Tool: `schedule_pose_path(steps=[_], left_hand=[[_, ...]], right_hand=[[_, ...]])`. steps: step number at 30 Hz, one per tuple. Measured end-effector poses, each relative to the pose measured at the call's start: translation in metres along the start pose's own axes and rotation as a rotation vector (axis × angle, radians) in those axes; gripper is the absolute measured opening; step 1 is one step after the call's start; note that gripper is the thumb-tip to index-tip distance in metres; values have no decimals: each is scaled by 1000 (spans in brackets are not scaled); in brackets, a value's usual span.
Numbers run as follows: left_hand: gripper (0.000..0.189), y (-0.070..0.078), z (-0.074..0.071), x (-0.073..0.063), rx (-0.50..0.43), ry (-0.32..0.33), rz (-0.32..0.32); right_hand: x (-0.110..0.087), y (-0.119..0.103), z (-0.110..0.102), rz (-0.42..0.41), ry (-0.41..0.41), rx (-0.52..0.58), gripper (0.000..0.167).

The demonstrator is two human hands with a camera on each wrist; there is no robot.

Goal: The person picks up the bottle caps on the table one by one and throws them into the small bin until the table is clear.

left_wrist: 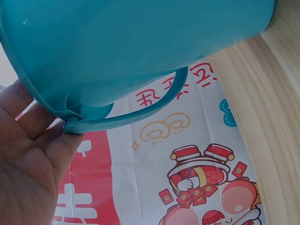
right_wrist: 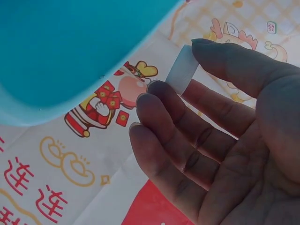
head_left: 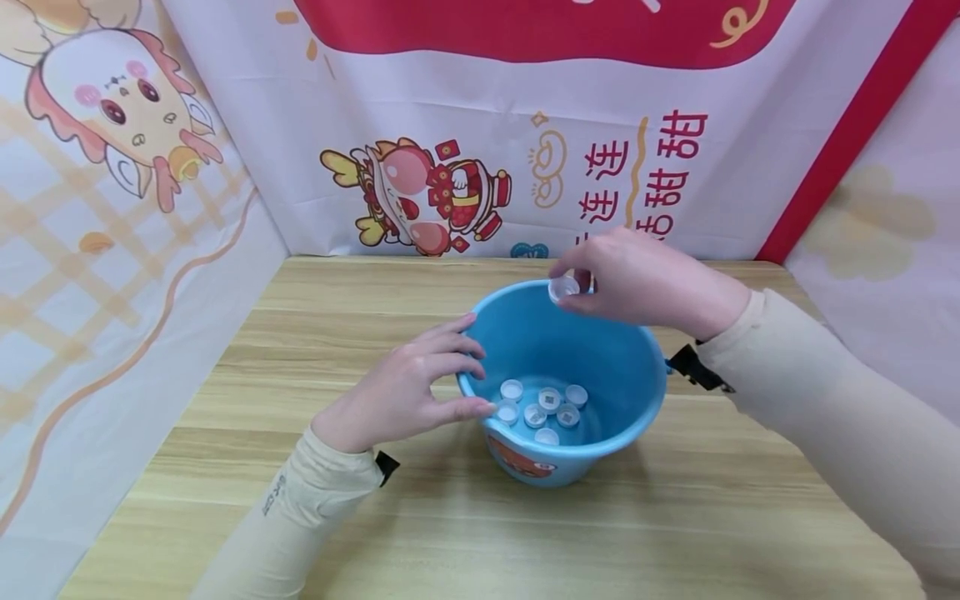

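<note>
A blue plastic bucket (head_left: 525,337) stands on the wooden table with several small round whitish plastic caps (head_left: 549,400) on its bottom. My left hand (head_left: 405,387) holds the bucket's left rim, fingertips and thumb spaced along it. Seen from the left wrist, those fingers (left_wrist: 35,119) are at the rim beside the joint of the blue handle (left_wrist: 136,115). Over the far rim, my right hand (head_left: 637,279) pinches another small round cap (right_wrist: 183,70) between thumb and fingers. The right wrist view shows this cap edge-on, with the remaining fingers loosely bent.
The wooden tabletop (head_left: 315,333) extends around the bucket. Behind it hangs a printed white and red cloth (head_left: 450,92). Patterned cloth walls close in the left side (head_left: 150,250) and the right side (head_left: 870,275).
</note>
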State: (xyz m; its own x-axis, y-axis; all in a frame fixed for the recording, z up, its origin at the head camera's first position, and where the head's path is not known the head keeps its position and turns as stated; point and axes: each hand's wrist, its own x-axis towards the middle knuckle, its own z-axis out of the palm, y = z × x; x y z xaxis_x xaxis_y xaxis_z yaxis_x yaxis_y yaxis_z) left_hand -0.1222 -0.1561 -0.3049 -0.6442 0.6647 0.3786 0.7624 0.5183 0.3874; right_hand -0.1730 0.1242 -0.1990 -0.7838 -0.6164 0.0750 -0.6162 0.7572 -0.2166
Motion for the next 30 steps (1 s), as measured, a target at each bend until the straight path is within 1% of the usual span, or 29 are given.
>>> schedule_pose_path(steps=[5, 10, 15, 23, 30], left_hand=[[43, 0, 0, 0, 0, -3, 0], [42, -1, 0, -1, 3, 1, 4], [40, -1, 0, -1, -2, 7, 13], [40, -1, 0, 0, -3, 19, 25], [42, -1, 1, 0, 3, 19, 23]], right_hand=[[5, 1, 1, 2, -2, -10, 38], [8, 3, 3, 17, -20, -18, 44], [8, 5, -1, 29, -12, -24, 45], [-6, 11, -14, 65, 43, -13, 43], [-27, 30, -18, 138, 129, 58, 36]])
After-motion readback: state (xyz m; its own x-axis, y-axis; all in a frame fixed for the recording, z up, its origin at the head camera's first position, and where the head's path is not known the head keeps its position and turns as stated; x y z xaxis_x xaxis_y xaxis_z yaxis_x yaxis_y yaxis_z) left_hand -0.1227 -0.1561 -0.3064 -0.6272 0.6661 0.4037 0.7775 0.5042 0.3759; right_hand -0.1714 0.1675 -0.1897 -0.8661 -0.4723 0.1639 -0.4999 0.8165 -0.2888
